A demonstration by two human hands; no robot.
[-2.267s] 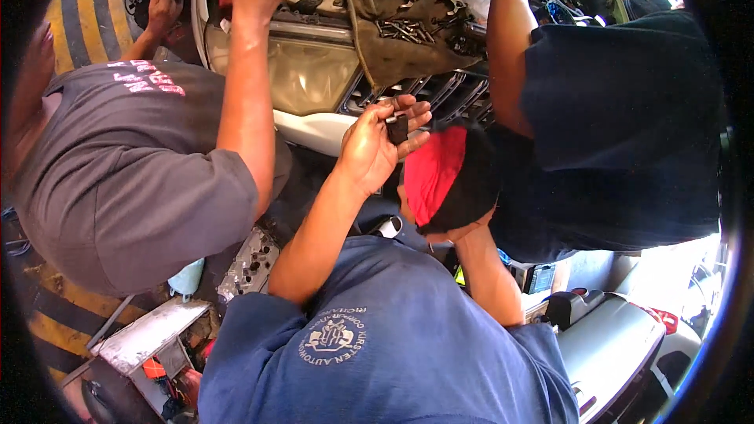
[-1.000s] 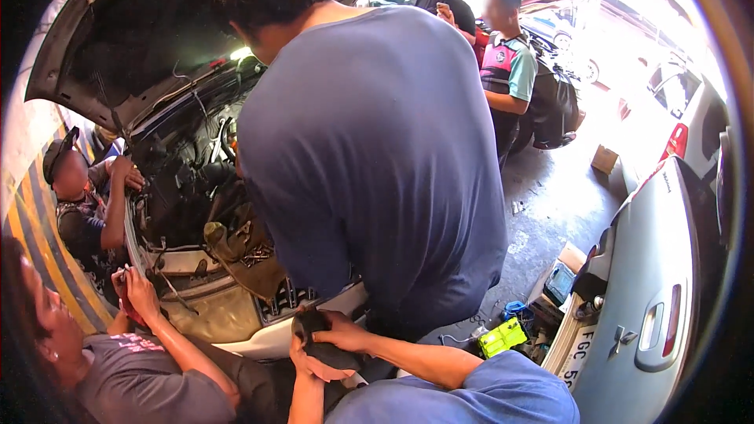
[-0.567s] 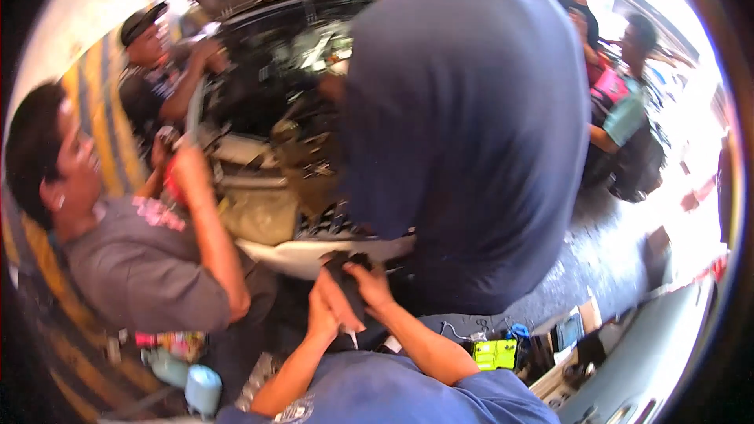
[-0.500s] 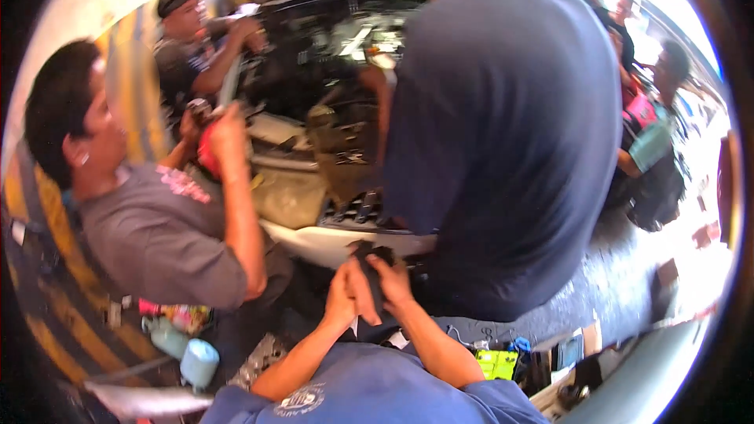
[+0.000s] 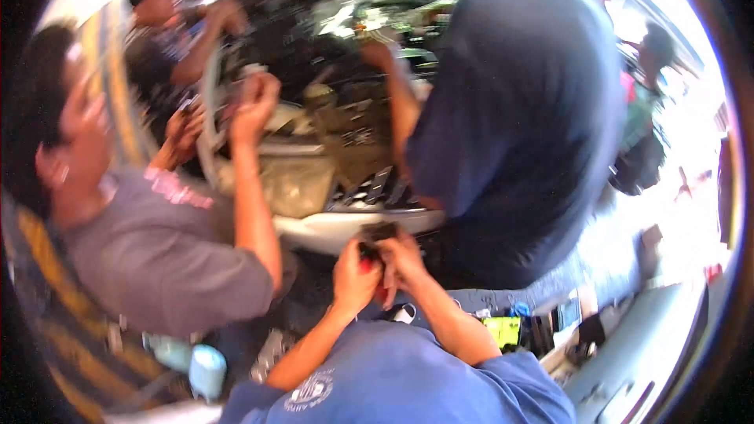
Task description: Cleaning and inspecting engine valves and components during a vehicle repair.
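In the blurred head view, my left hand (image 5: 355,275) and my right hand (image 5: 403,261) are close together at the lower middle, closed round a dark, red-marked item (image 5: 377,235), too smeared to identify. Just beyond them is the pale front bumper (image 5: 330,228) of a car with an open engine bay (image 5: 290,55). On its front end lies a brown cloth (image 5: 345,165) with small metal pieces on it.
A co-worker in grey (image 5: 165,259) is close at left, one in navy (image 5: 526,126) close at right, another in a cap (image 5: 157,55) beyond. Below are a light-blue canister (image 5: 206,369), a metal part (image 5: 275,353), a yellow-green case (image 5: 501,332) and a silver vehicle (image 5: 636,345).
The view has swung around. My left hand, earlier raised with a small dark part, is now joined by my right on the dark-and-red item. The grey-shirted co-worker's hands have shifted.
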